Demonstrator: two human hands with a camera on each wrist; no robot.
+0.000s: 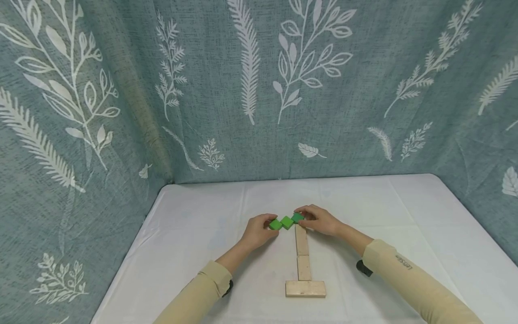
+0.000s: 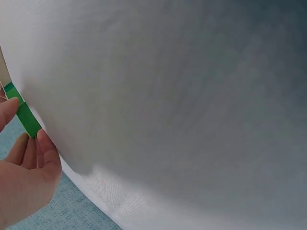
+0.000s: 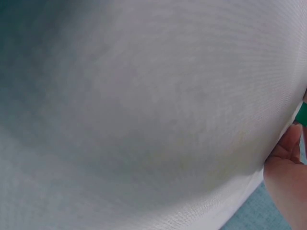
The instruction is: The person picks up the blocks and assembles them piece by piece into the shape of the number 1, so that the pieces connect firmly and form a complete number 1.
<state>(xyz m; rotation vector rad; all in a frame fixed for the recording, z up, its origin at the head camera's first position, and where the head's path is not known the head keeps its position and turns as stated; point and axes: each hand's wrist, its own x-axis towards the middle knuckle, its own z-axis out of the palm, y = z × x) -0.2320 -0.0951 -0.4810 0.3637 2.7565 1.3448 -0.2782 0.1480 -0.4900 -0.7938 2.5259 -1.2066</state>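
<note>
Three small green blocks form a slanting row on the white table, set corner to corner in the head view. My left hand (image 1: 257,230) pinches the leftmost green block (image 1: 275,224) between thumb and fingers. At the row's other end, the darker green block (image 1: 297,218) is pinched by my right hand (image 1: 321,220). Between them sits the middle green block (image 1: 287,222), touched by neither hand. Right below the darker block begins a line of two plain wooden blocks (image 1: 301,240). In the right wrist view only a sliver of green block (image 3: 301,115) shows beside the fingers.
A wider wooden block (image 1: 305,289) lies crosswise at the near end of the wooden line. White cloth covers the table (image 1: 202,202), with a patterned blue-green curtain (image 1: 259,148) rising behind its far edge and along both sides.
</note>
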